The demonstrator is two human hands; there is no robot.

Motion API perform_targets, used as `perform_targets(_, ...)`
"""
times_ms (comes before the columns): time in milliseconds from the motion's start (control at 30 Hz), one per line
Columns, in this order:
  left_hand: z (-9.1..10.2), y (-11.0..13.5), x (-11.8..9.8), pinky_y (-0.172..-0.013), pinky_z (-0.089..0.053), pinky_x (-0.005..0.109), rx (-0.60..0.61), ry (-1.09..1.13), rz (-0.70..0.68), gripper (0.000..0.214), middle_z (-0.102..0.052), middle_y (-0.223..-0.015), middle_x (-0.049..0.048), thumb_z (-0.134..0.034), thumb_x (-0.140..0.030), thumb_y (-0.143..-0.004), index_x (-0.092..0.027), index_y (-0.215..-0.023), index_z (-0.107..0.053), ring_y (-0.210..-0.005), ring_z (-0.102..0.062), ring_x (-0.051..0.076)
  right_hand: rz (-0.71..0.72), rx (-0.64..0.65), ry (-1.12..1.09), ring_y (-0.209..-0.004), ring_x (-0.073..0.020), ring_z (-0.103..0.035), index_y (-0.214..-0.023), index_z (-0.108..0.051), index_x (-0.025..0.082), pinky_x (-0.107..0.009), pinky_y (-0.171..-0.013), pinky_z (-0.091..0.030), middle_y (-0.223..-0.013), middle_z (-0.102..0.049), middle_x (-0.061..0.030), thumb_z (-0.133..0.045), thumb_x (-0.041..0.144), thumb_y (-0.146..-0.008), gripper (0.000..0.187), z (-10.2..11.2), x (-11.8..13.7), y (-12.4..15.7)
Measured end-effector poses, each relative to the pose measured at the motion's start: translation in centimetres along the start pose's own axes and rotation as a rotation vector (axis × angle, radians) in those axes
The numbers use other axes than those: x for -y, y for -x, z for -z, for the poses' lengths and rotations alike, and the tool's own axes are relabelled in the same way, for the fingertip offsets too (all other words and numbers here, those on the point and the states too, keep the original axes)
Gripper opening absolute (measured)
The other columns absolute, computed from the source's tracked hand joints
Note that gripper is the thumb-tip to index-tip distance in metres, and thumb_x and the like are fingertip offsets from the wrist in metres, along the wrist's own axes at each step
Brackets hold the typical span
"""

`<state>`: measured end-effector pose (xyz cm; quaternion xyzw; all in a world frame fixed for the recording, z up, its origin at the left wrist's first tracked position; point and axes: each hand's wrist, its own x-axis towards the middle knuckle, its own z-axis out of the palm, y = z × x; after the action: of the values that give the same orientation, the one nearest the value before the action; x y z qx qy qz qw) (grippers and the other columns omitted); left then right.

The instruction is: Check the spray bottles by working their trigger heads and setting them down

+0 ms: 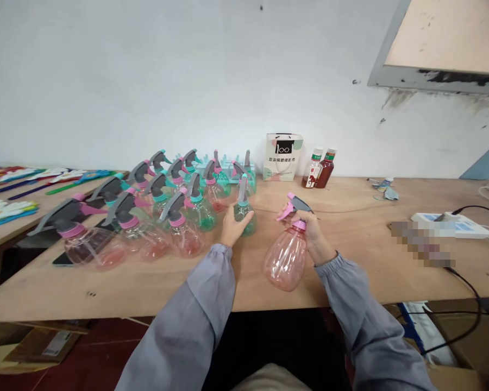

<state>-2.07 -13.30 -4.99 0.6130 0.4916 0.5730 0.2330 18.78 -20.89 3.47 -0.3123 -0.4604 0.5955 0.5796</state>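
Observation:
My right hand [313, 231] grips a clear pink spray bottle [284, 260] by its neck and grey-and-pink trigger head. The bottle hangs slightly tilted near the front of the table. Thumb to the front, my left hand [233, 225] is closed round the body of a green spray bottle [248, 222], which stands upright with a grey nozzle pointing up. Left of that hand are rows of more pink and green bottles, among them a pink spray bottle [187, 239] and a green spray bottle [204, 214].
A printed paper bag [283, 157] stands by the wall beside two sauce bottles [320, 169]. On the right lie a white power strip [452, 225], a partly blurred object [424, 244] and cables. Colourful items [52, 179] cover another table at left. A dark flat object [63, 260] lies under the bottles.

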Motion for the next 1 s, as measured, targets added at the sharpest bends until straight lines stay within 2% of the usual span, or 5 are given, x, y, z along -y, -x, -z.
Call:
perform_targets(367, -0.2, 0.0, -0.2, -0.105, -0.045, 0.04, -0.009, 0.0, 0.003, 0.049, -0.069, -0.12, 0.0096, -0.076, -0.043, -0.077, -0.022, -0.116, -0.056, -0.116, -0.064, 0.025, 0.008, 0.097, 0.085, -0.081, -0.0225, -0.069, -0.079, -0.068, 0.022, -0.031, -0.07, -0.054, -0.077, -0.074, -0.0018, -0.061, 0.019, -0.055, 0.026, 0.0, 0.1, 0.0)
perform_targets(600, -0.1, 0.0, -0.1, -0.104, -0.046, 0.04, -0.002, -0.003, 0.015, 0.05, -0.069, -0.121, 0.0094, -0.076, -0.043, -0.077, -0.022, -0.117, -0.056, -0.116, -0.064, 0.025, 0.037, 0.088, 0.068, -0.052, -0.0164, -0.054, -0.053, -0.059, 0.022, -0.032, -0.058, -0.051, -0.054, -0.058, -0.0011, -0.056, 0.022, -0.049, 0.005, 0.8, 0.4, -0.2)
perform_targets(733, -0.1, 0.0, -0.2, -0.104, -0.046, 0.04, 0.006, 0.0, 0.013, 0.049, -0.069, -0.121, 0.0102, -0.075, -0.043, -0.079, -0.022, -0.118, -0.055, -0.117, -0.064, 0.025, 0.069, 0.197, 0.319, -0.077, -0.0239, -0.067, -0.064, -0.068, 0.021, -0.037, -0.077, -0.055, -0.074, -0.072, -0.0046, -0.062, 0.025, -0.057, 0.01, 2.5, 1.7, 0.0)
perform_targets(867, 0.0, 0.1, -0.7, -0.103, -0.047, 0.042, 0.012, -0.005, 0.039, 0.049, -0.069, -0.121, 0.0111, -0.075, -0.043, -0.078, -0.021, -0.117, -0.056, -0.116, -0.065, 0.026, 0.217, -0.117, 0.622, -0.103, -0.025, -0.068, -0.085, -0.074, 0.024, -0.042, -0.095, -0.051, -0.096, -0.077, -0.0036, -0.07, 0.037, -0.071, 0.019, 5.8, 3.8, -0.4)
perform_targets(1000, 0.1, 0.1, -0.9, -0.102, -0.048, 0.042, 0.035, 0.015, 0.054, 0.051, -0.07, -0.12, 0.0118, -0.076, -0.041, -0.077, -0.02, -0.118, -0.055, -0.114, -0.066, 0.026, 0.334, -0.607, 0.781, -0.091, -0.024, -0.068, -0.09, -0.075, 0.02, -0.037, -0.077, -0.054, -0.092, -0.076, -0.0063, -0.073, 0.046, -0.071, 0.032, 9.6, 5.1, -1.3)
